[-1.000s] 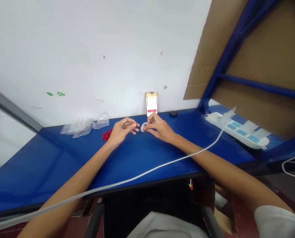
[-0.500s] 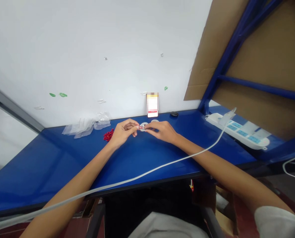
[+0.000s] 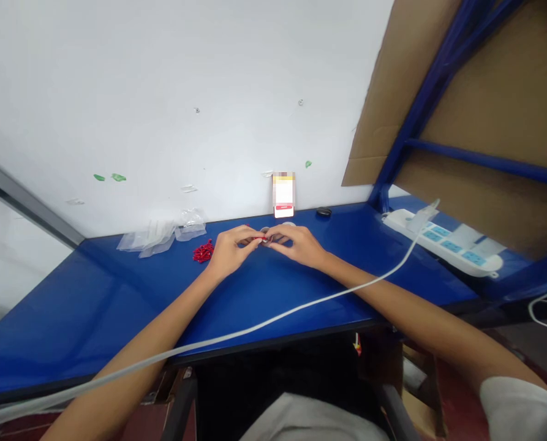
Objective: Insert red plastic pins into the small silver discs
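My left hand [image 3: 236, 248] and my right hand [image 3: 296, 244] meet over the back middle of the blue table, fingertips nearly touching. Thumb and finger of the left are closed on a thin red cord [image 3: 258, 238]. Pinched too, the right hand's fingers are at the cord's end; what they grip is too small and covered to name. Between the fingertips shows part of a small round silvery piece [image 3: 266, 231], mostly hidden. Another pale round piece [image 3: 290, 224] peeks out behind the right hand. A small heap of red cords [image 3: 203, 251] lies left of my left hand.
Clear plastic bags [image 3: 151, 237] lie at the back left. A lit phone [image 3: 283, 195] leans on the wall, with a black oval object [image 3: 323, 212] to its right. A white power strip [image 3: 443, 242] sits at right; its white cable [image 3: 301, 308] crosses in front of my arms.
The fingertips of both hands have come closer together. The silvery round piece and the red loop, plainly visible before, are now mostly covered by fingers.
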A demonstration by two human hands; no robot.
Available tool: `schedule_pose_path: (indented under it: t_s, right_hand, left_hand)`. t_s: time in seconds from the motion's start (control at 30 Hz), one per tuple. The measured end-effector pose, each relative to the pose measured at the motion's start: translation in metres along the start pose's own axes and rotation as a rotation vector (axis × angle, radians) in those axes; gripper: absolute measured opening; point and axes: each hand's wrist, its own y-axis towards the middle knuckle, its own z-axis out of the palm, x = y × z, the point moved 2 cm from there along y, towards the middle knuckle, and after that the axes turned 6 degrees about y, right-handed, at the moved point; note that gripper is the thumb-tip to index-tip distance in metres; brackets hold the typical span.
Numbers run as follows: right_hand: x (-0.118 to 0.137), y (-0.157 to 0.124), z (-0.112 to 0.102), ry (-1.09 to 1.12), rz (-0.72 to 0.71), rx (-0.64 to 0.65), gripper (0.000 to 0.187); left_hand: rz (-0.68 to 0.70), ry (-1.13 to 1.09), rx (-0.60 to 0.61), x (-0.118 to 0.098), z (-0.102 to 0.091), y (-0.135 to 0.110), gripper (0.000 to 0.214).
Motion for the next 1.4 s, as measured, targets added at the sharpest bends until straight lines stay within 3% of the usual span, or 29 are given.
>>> schedule_pose_path:
  t_s: [0.2,0.43,0.67,1.4]
  right_hand:
    - [0.000,0.000,0.005,0.117,0.091,-0.030,0.029]
    - [-0.013,-0.003,0.013,0.497,0.219,-0.080,0.068]
    - [-0.019,0.000,0.017,0.680,0.295,-0.113,0.065]
    - [-0.019,0.006,0.005,0.702,0.382,-0.092,0.066]
  left_hand:
    - [0.055,0.049,-0.051,-0.001,0.000,-0.001,0.016]
    - [-0.017,0.035,-0.056,-0.012,0.001,-0.002,0.020]
    - [-0.110,-0.107,-0.083,-0.015,0.007,-0.003,0.024]
    - [-0.161,-0.217,-0.054,-0.015,0.004,-0.001,0.024]
